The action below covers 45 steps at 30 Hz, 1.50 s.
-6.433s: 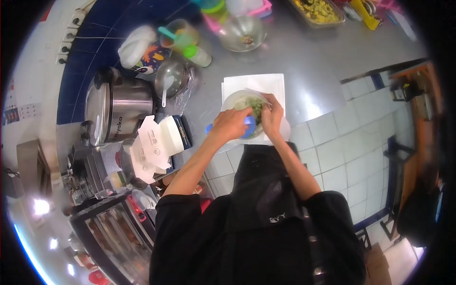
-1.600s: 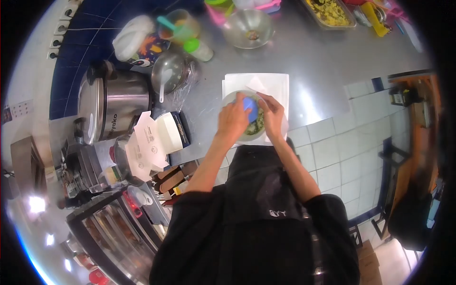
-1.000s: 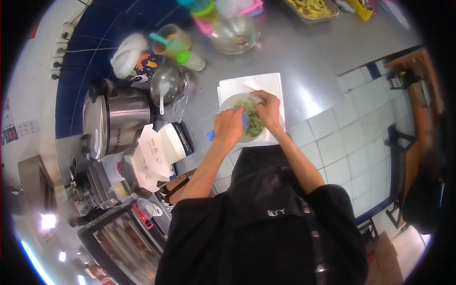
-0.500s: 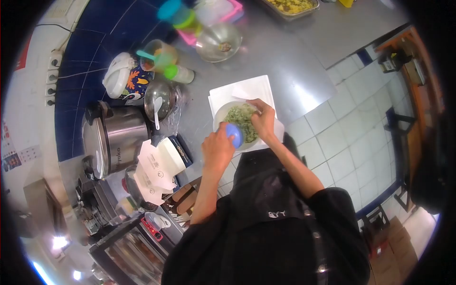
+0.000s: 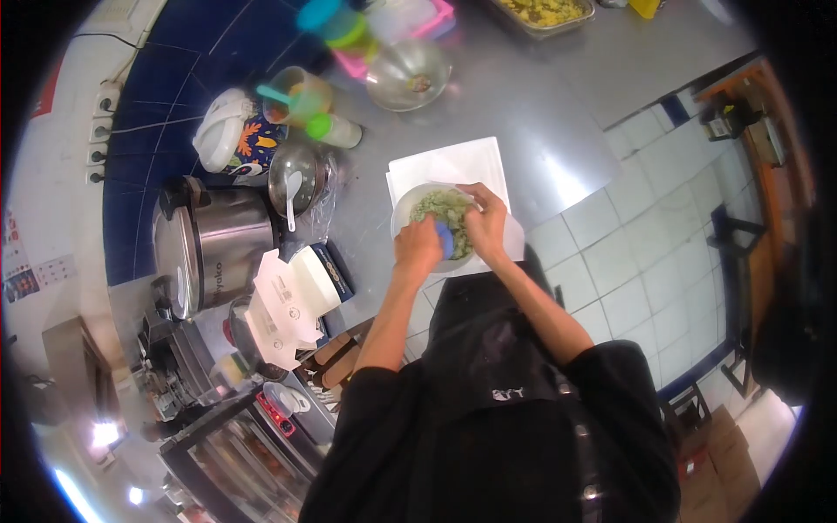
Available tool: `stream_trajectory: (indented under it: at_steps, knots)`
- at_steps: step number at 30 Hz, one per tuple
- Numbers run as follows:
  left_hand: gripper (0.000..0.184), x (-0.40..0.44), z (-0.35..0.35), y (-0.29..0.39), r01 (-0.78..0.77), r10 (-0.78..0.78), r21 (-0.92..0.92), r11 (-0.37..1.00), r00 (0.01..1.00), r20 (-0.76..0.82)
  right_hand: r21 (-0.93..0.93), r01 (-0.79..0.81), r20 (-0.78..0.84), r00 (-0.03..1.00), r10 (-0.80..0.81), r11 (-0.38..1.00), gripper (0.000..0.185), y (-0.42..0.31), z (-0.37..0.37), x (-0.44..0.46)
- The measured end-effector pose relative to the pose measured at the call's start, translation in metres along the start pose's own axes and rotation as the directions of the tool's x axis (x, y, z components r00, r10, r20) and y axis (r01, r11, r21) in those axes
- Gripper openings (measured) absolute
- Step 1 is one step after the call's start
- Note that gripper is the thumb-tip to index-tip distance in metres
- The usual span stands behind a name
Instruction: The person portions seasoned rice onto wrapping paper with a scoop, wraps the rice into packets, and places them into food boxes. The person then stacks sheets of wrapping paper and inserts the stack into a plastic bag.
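A white bowl (image 5: 400, 228) holds a chopped green mixture (image 5: 446, 206) and sits over white paper (image 5: 475, 155) at the counter's near edge. My left hand (image 5: 418, 247) is closed around a smooth, rounded blue tool (image 5: 445, 241), pressed into the mixture at the bowl's near left. The tool is mostly hidden under my fingers, so its exact kind does not show. On the right side, my right hand (image 5: 488, 220) grips the bowl's rim, fingers curled over it.
A metal bowl (image 5: 408, 77) with some food stands farther back. To the left are a rice cooker (image 5: 231, 248), a glass bowl with a white spoon (image 5: 293, 196), a green-capped bottle (image 5: 335, 130) and an opened carton (image 5: 283, 305). A food tray (image 5: 545, 13) lies at the far edge.
My left hand has moved right and slightly up, carrying the blue tool deeper into the bowl; less of the tool shows. My right hand stays at the rim.
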<state>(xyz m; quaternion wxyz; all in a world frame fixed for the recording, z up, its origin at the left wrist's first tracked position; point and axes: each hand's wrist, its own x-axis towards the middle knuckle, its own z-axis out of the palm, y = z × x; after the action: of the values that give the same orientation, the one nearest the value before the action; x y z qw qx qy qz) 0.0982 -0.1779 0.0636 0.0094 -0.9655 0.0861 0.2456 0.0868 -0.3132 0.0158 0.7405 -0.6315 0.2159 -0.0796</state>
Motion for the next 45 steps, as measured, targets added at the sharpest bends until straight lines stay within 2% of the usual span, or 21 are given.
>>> stream_trajectory:
  at_steps: [2, 5, 8, 10, 13, 15, 17, 21, 23, 25, 27, 31, 33, 35, 36, 37, 39, 41, 42, 44, 45]
  knots:
    - [0.037, -0.019, -0.036, -0.005, 0.032, -0.033, -0.209, 0.977, 0.999, -0.003, 0.015, -0.017, -0.013, 1.000, 0.017, 1.000, 0.042, 0.001, -0.001, 0.001]
    - [0.038, -0.026, -0.059, 0.009, 0.130, -0.142, -0.285, 0.950, 0.990, -0.023, -0.020, -0.022, -0.022, 1.000, 0.021, 1.000, 0.042, -0.002, -0.002, -0.002]
    - [0.043, 0.016, -0.003, 0.016, 0.129, -0.157, -0.266, 0.955, 0.984, -0.088, -0.032, 0.055, 0.007, 0.998, -0.055, 0.998, 0.042, 0.007, 0.001, -0.001]
    - [0.044, 0.006, -0.017, 0.005, 0.085, -0.122, -0.306, 0.948, 0.987, -0.106, -0.002, 0.100, -0.006, 0.995, -0.100, 0.995, 0.042, 0.003, -0.001, 0.003]
    - [0.045, 0.006, -0.019, -0.004, 0.051, -0.079, -0.366, 0.929, 0.995, -0.061, 0.063, -0.088, 0.014, 0.996, 0.087, 0.994, 0.042, -0.003, -0.003, -0.001]
    - [0.046, 0.005, -0.002, -0.006, 0.085, -0.100, -0.408, 0.909, 0.995, -0.015, 0.038, 0.077, -0.018, 0.997, -0.077, 0.996, 0.042, 0.008, 0.002, 0.002]
    - [0.044, 0.014, 0.016, 0.005, -0.007, -0.010, -0.305, 0.952, 0.998, -0.056, 0.031, 0.086, -0.001, 0.996, -0.086, 0.996, 0.042, 0.010, 0.002, 0.006]
    - [0.044, -0.024, -0.041, 0.000, -0.057, 0.080, -0.395, 0.917, 0.996, 0.041, 0.002, 0.061, 0.028, 0.998, -0.061, 0.998, 0.041, 0.009, -0.003, 0.007]
    - [0.043, -0.025, -0.033, 0.006, 0.069, -0.057, -0.262, 0.963, 0.997, 0.054, -0.004, 0.098, 0.013, 0.995, -0.098, 0.995, 0.041, 0.013, -0.003, 0.004]
    - [0.042, -0.009, -0.010, 0.012, 0.072, -0.065, -0.215, 0.974, 0.997, 0.040, -0.004, 0.151, 0.018, 0.988, -0.151, 0.989, 0.041, 0.011, 0.002, 0.005]
    - [0.041, -0.012, -0.001, 0.008, 0.068, -0.064, -0.168, 0.983, 0.998, 0.028, -0.003, 0.067, 0.034, 0.997, -0.066, 0.998, 0.042, 0.006, -0.002, 0.006]
    - [0.039, -0.038, -0.039, 0.004, 0.110, -0.141, -0.405, 0.908, 0.989, -0.048, 0.026, -0.034, 0.009, 0.999, 0.034, 0.999, 0.042, 0.006, -0.005, 0.003]
    - [0.039, -0.029, -0.021, 0.010, 0.133, -0.213, -0.492, 0.861, 0.971, -0.112, -0.016, 0.087, 0.036, 0.996, -0.086, 0.996, 0.042, 0.010, -0.002, 0.006]
    - [0.041, 0.010, 0.027, 0.019, 0.135, -0.210, -0.389, 0.911, 0.965, -0.159, 0.043, 0.015, 0.071, 0.997, -0.018, 0.999, 0.042, 0.010, -0.002, 0.005]
    - [0.041, 0.013, 0.016, 0.012, 0.129, -0.209, -0.392, 0.911, 0.963, -0.169, 0.099, -0.050, 0.082, 0.996, 0.042, 0.994, 0.041, 0.008, -0.004, 0.010]
    - [0.042, 0.010, -0.003, 0.002, 0.104, -0.159, -0.402, 0.910, 0.982, -0.105, 0.043, 0.037, 0.055, 0.998, -0.040, 0.998, 0.040, 0.020, -0.002, 0.011]
    - [0.044, -0.002, -0.041, -0.006, 0.072, -0.094, -0.401, 0.913, 0.995, -0.035, 0.039, 0.030, 0.054, 0.998, -0.032, 0.999, 0.040, 0.015, -0.004, 0.012]
    - [0.044, -0.023, -0.067, -0.005, 0.161, -0.165, -0.409, 0.898, 0.986, 0.025, 0.031, 0.011, 0.058, 0.998, -0.012, 0.999, 0.040, 0.015, -0.004, 0.008]
    - [0.044, -0.014, -0.044, -0.004, 0.167, -0.170, -0.413, 0.895, 0.985, 0.028, 0.032, 0.007, 0.041, 0.999, -0.008, 0.999, 0.040, 0.016, -0.002, 0.009]
    - [0.044, 0.014, 0.017, 0.000, 0.012, 0.010, -0.183, 0.983, 0.993, 0.121, 0.031, 0.010, 0.041, 0.999, -0.011, 0.999, 0.040, 0.018, 0.000, 0.010]
    - [0.044, 0.012, 0.007, -0.004, 0.010, 0.012, -0.183, 0.983, 0.993, 0.117, 0.078, 0.007, 0.054, 0.998, -0.011, 0.997, 0.040, 0.019, -0.002, 0.011]
